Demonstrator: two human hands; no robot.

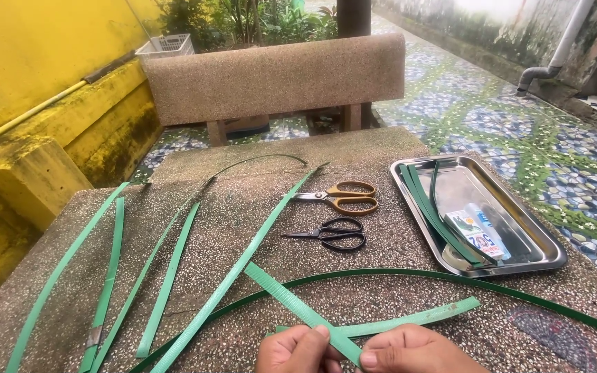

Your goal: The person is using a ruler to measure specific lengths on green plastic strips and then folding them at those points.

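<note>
My left hand (295,351) and my right hand (409,354) meet at the bottom edge, both pinching a flat green plastic strap (291,297) that runs up and to the left from my fingers. A second green strap (423,318) crosses under it and lies out to the right. Several more green straps (167,276) lie spread over the stone table (381,235). Beyond my hands lie black scissors (329,235) and yellow-handled scissors (340,197).
A steel tray (540,242) at the right holds green strap pieces and a small packet (481,238). A stone bench (274,76) stands behind the table, a yellow wall (29,55) at the left, and a patterned tiled floor (506,124) at the right.
</note>
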